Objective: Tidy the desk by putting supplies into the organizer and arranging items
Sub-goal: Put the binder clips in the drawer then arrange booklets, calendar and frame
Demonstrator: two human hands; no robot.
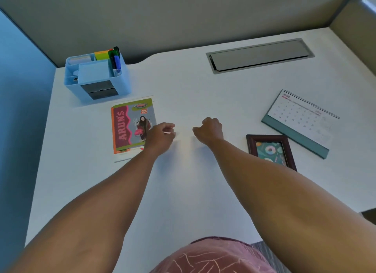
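- Here we note the left hand (160,134) pinching a thin white item (169,132), perhaps a slip or small stick; too slight to name. It sits over the right edge of the printed booklets (132,128).
- The right hand (209,130) is curled into a loose fist just beside it, low over the white desk (183,191); we cannot tell whether it holds anything.
- Risk, as we judge it: the white item is nearly the colour of the desk, so if the pinch slips it could be lost to sight, or slide under the booklets.
- The left wrist lies over the booklets' corner; a careless lift could drag the stack askew.
- The blue organizer (97,79) stands at the far left, already carrying markers (116,59), sticky notes (101,55) and a paper pad (93,70). Its compartments look crowded, so a thin thing may snag or miss.
- The booklets lie between the hands and the organizer; we would reach over them.
- To the right, well apart: a small picture frame (270,150) lying flat, a spiral desk calendar (301,122), and a cable hatch (260,55) further back.
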